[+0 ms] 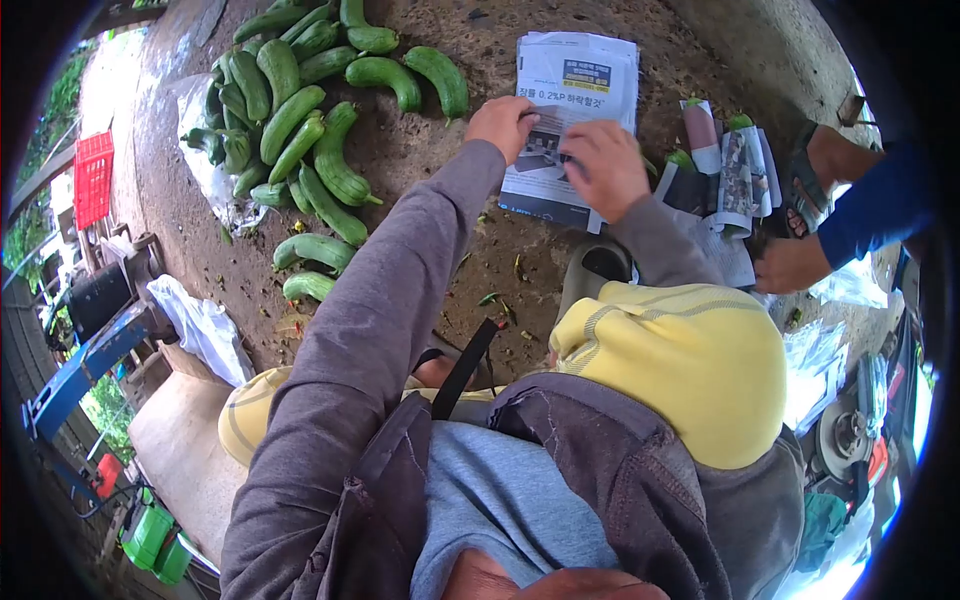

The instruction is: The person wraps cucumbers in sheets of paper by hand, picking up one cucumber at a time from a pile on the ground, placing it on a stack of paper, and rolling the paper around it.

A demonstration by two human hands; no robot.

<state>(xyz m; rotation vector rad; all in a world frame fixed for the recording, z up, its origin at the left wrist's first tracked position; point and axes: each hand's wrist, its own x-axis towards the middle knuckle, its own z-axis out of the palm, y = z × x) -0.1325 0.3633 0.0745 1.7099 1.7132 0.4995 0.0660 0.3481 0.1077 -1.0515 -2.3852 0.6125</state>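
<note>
A stack of newspaper sheets (575,75) lies on the dirt floor in front of me, printed with text and a dark picture. My left hand (503,128) is at the left edge of the stack, its thumb and fingers pinched together on the paper. Over the right part of the same sheets is my right hand (607,168), its fingers curled and slightly smeared by motion; I cannot tell whether it grips the paper. Long green gourds (290,125) lie piled to the left of my left hand. Just right of my right hand are newspaper-wrapped gourds (735,175) with green ends showing.
At the right, another person's hand (790,265) in a blue sleeve (880,225) reaches near the wrapped bundles, with a sandaled foot (812,180) behind. A red crate (94,180) stands far left. A white plastic bag (205,330) and a blue metal frame (95,360) are also left.
</note>
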